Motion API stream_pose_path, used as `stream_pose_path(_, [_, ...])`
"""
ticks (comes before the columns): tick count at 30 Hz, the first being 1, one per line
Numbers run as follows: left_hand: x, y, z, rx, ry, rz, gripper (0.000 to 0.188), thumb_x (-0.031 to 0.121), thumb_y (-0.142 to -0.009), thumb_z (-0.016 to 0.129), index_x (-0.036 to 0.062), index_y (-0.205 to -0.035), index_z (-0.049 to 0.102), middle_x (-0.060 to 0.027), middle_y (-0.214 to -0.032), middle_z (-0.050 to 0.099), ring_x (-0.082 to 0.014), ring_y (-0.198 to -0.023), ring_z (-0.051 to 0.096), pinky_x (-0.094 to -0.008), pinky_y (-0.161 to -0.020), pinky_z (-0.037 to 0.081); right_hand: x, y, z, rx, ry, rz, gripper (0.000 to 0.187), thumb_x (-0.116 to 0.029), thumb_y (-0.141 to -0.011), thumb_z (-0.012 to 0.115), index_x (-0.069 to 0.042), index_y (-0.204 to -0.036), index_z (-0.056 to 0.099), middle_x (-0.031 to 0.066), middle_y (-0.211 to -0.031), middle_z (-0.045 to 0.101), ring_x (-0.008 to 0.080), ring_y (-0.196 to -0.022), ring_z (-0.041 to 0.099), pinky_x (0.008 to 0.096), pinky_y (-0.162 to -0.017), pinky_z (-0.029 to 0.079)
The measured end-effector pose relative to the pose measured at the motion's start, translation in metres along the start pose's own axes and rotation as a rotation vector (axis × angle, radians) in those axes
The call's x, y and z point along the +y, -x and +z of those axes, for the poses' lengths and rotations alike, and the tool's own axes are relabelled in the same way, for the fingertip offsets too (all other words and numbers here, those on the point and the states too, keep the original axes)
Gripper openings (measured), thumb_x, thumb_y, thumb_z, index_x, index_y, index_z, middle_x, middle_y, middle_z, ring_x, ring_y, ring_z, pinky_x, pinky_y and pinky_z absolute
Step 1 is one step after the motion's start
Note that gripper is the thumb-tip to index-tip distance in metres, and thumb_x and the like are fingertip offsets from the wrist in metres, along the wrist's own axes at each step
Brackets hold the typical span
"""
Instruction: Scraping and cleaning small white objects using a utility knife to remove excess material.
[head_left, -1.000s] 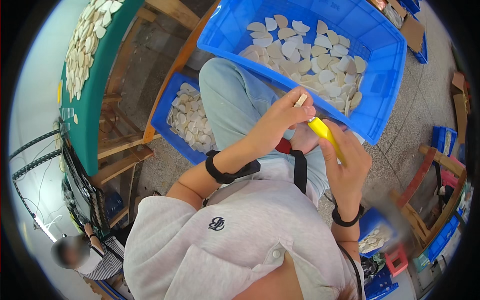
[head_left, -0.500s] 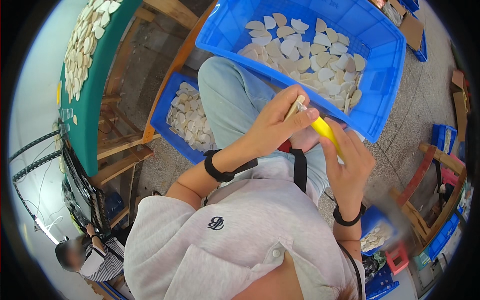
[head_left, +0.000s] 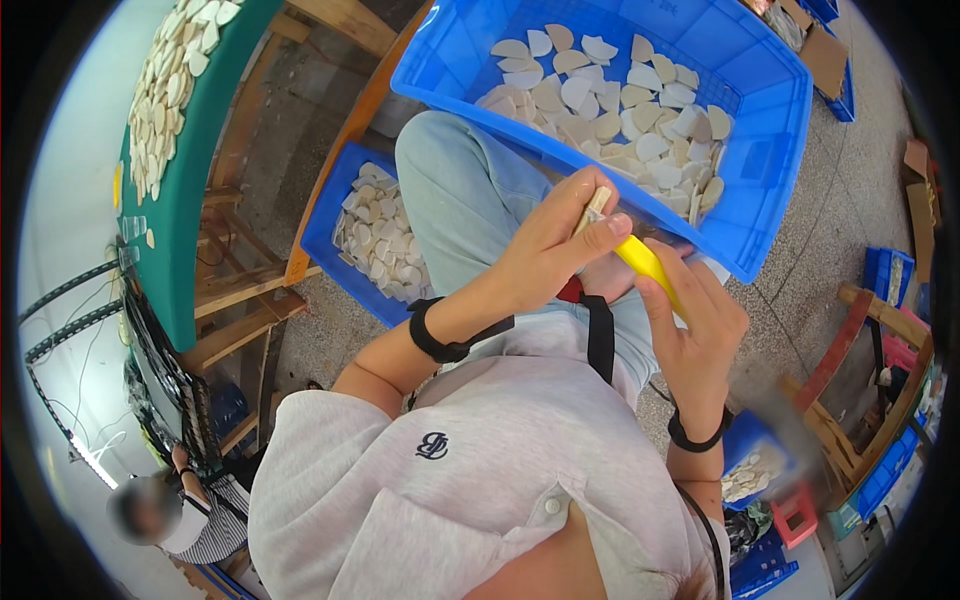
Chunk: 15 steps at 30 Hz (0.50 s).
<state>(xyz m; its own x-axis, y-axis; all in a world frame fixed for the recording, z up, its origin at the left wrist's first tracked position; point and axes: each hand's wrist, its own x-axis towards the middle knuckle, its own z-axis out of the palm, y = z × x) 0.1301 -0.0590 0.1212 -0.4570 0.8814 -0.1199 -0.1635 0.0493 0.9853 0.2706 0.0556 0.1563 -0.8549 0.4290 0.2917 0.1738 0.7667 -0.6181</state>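
- Near the middle of the frame, the left hand (head_left: 555, 235) pinches a small pale piece (head_left: 598, 203) between thumb and fingers.
- The right hand (head_left: 700, 310), just right of it, is closed around a yellow handle (head_left: 648, 264), which slants up toward the left thumb; its far end is hidden there.
- Both hands are close together, in front of the near rim of a large blue crate (head_left: 775, 130) at the upper right.
- Many pale half-round pieces (head_left: 645, 130) lie loose inside that crate.
- Left of the person's knee (head_left: 455, 170), a smaller blue crate (head_left: 318, 228) holds more pale pieces (head_left: 380, 245).
- At the upper left, a green desk (head_left: 178, 265) carries a heap of similar pieces (head_left: 165, 115).
- Another person (head_left: 210, 530) is at the lower left, in a striped garment.
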Motion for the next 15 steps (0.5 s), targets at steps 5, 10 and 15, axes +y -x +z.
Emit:
stream_pose_path(5, [-0.01,-0.004,0.003,0.094,-0.053,0.129,0.029,0.029,-0.09,0.052,0.0053,-0.077,0.041,-0.0031,-0.073,0.036,-0.0141,-0.07,0.035,-0.0285,-0.065,0.032,-0.002,0.0,0.002,-0.007,0.11,-0.008,0.032,-0.02,-0.073,0.071,-0.01,-0.102,0.065,0.0026,-0.067,0.056,0.017,-0.049,0.052,0.0278,-0.046,0.04])
stream_pose_path(10, [-0.001,-0.006,0.006,0.117,-0.032,0.078,0.038,0.039,-0.092,0.044,0.0084,-0.07,0.041,-0.0012,-0.069,0.039,-0.0124,-0.065,0.035,-0.0255,-0.058,0.03,0.002,0.0,0.01,0.081,0.162,0.013,0.028,-0.019,-0.076,0.069,-0.009,-0.101,0.064,0.0034,-0.068,0.056,0.0174,-0.051,0.053,0.0271,-0.046,0.04])
stream_pose_path(15, [0.01,-0.009,-0.003,-0.058,0.685,-0.365,0.056,0.064,-0.087,0.021,0.0155,-0.066,0.038,0.003,-0.066,0.038,-0.009,-0.061,0.033,-0.0215,-0.05,0.021,0.012,-0.003,0.008,0.228,0.02,0.176,0.022,-0.013,-0.081,0.065,-0.003,-0.1,0.063,0.0087,-0.073,0.059,0.0181,-0.059,0.056,0.0263,-0.052,0.042])
